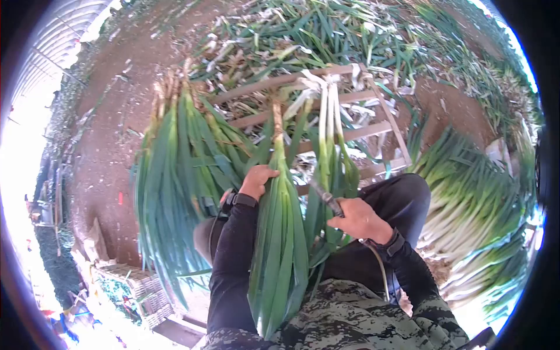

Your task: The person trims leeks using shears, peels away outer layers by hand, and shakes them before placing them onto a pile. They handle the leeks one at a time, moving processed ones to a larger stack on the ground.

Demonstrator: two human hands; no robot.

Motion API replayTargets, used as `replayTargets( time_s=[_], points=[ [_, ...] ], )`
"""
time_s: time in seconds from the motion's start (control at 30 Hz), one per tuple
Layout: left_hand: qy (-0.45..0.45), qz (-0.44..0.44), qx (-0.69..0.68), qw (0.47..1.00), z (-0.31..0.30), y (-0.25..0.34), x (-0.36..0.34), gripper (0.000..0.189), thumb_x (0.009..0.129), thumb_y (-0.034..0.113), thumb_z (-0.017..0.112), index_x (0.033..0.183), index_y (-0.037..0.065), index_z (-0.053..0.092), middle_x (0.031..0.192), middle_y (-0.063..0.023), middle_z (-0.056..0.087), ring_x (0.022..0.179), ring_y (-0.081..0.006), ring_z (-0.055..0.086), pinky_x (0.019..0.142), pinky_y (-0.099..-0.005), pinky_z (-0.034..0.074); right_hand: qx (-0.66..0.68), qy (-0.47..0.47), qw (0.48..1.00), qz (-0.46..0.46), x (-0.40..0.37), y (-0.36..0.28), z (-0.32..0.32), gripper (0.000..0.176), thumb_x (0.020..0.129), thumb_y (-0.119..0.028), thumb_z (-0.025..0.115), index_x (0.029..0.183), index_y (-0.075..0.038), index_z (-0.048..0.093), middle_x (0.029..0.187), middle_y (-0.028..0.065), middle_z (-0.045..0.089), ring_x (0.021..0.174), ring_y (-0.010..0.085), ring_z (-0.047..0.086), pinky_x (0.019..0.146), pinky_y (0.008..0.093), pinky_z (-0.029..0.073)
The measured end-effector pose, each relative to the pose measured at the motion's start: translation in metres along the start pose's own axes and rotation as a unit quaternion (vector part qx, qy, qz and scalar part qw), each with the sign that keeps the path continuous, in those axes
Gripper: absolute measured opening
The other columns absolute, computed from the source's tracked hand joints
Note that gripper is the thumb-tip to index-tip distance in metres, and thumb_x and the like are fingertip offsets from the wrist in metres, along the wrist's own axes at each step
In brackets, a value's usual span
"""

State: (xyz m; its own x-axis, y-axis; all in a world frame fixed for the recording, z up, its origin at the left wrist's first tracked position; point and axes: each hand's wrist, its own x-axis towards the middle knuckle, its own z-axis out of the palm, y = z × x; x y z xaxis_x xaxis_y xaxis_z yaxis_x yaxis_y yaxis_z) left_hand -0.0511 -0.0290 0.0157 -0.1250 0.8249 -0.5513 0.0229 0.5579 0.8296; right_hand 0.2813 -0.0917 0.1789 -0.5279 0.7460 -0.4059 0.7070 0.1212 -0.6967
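Observation:
My left hand [256, 182] is closed round a leafy green onion [281, 192], with its thumb across the stalk. Brown, unpeeled stem points away from me, and the long leaves hang down over my lap. In my right hand [363, 220] is a hose nozzle [328, 198], a dark rod with a greyish tip aimed towards the stalks. A pale hose [380, 269] runs down below that hand. Just ahead, cleaned white-stemmed green onions [328, 125] lie across a wooden frame [356, 98]. To the left of my left hand rests a bundle of unpeeled green onions [169, 157].
Stripped leaves and skins [303, 35] cover the ground beyond the frame. A large pile of white-stemmed green onions [472, 216] lies to my right. A woven basket [143, 291] stands at lower left, near bare brown soil [105, 186].

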Motion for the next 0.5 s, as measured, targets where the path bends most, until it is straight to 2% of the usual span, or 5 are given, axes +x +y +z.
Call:
replayTargets(
  time_s=[0.07, 0.17, 0.23, 0.33, 0.5],
  points=[
    [0.012, -0.021, -0.096, 0.995, 0.013, -0.002, -0.010, 0.021, 0.073, 0.006, 0.078, 0.088, -0.006, 0.069, 0.080, -0.0138, 0.068, 0.069, -0.0249, 0.064, 0.062, -0.0426, 0.050, -0.014, -0.007, 1.000, -0.021, -0.003, 0.019, 0.010, 0.036, 0.081, -0.030, 0.074, 0.086, 0.003, 0.061, 0.074, 0.0249, 0.062, 0.075, 0.0444, 0.063, 0.068, 0.0479, 0.048],
    [0.036, -0.019, -0.079, 0.996, 0.009, 0.008, -0.014, 0.018, 0.072, 0.004, 0.078, 0.084, -0.006, 0.068, 0.078, -0.0132, 0.067, 0.068, -0.0252, 0.064, 0.062, -0.0423, 0.049, -0.024, -0.042, 0.999, 0.009, 0.002, 0.006, 0.006, 0.036, 0.080, -0.031, 0.074, 0.086, 0.003, 0.061, 0.071, 0.0244, 0.062, 0.074, 0.0443, 0.064, 0.068, 0.0483, 0.048],
    [0.074, -0.004, -0.033, 0.997, 0.012, 0.019, -0.024, 0.018, 0.072, 0.004, 0.077, 0.083, -0.006, 0.068, 0.078, -0.0128, 0.067, 0.069, -0.0254, 0.064, 0.062, -0.0422, 0.050, -0.036, -0.042, 0.998, -0.018, 0.014, 0.001, 0.012, 0.036, 0.081, -0.031, 0.074, 0.085, 0.002, 0.061, 0.071, 0.0246, 0.062, 0.075, 0.0449, 0.064, 0.068, 0.0491, 0.049],
    [0.084, 0.036, -0.079, 0.993, 0.010, -0.021, 0.007, 0.014, 0.074, 0.001, 0.074, 0.083, -0.008, 0.066, 0.078, -0.0117, 0.065, 0.070, -0.0258, 0.064, 0.063, -0.0419, 0.050, -0.064, -0.017, 0.998, -0.002, 0.028, -0.008, 0.019, 0.036, 0.081, -0.032, 0.073, 0.083, 0.001, 0.061, 0.071, 0.0248, 0.063, 0.076, 0.0457, 0.064, 0.069, 0.0500, 0.049],
    [0.134, 0.013, -0.205, 0.969, 0.020, -0.021, 0.011, 0.011, 0.081, -0.002, 0.064, 0.086, -0.011, 0.062, 0.080, -0.0142, 0.062, 0.063, -0.0307, 0.066, 0.054, -0.0444, 0.051, -0.106, 0.011, 0.994, -0.015, 0.023, -0.015, 0.027, 0.036, 0.081, -0.032, 0.072, 0.080, 0.002, 0.060, 0.073, 0.0262, 0.064, 0.077, 0.0479, 0.064, 0.071, 0.0542, 0.050]
  ],
)
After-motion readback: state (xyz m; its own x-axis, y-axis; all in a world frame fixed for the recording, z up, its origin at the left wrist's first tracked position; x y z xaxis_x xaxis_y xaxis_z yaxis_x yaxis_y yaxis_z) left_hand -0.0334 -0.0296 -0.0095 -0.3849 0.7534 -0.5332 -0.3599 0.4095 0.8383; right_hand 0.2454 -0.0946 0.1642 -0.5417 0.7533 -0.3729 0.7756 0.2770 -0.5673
